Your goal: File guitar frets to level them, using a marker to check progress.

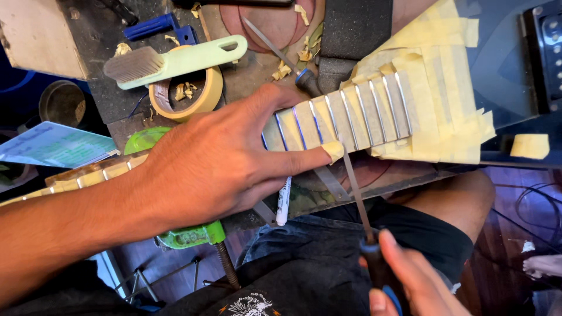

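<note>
A guitar neck (pixel 357 114) lies across the bench, its fretboard covered in yellow masking tape with metal frets showing between the strips. My left hand (pixel 216 158) rests flat over the neck, the taped forefinger tip pressed at the near edge of the frets. My right hand (pixel 404 281) grips the dark handle of a thin metal file (pixel 354 187), whose blade slants up to the fret next to that fingertip. The neck's far end to the left (pixel 88 175) shows wood and more taped frets.
A green-handled wire brush (pixel 175 61) lies on a roll of masking tape (pixel 187 93). A second file (pixel 275 47), a white marker (pixel 283 202), a green clamp (pixel 193 236), wood shavings and the black guitar body (pixel 527 64) surround the neck. My knees are below.
</note>
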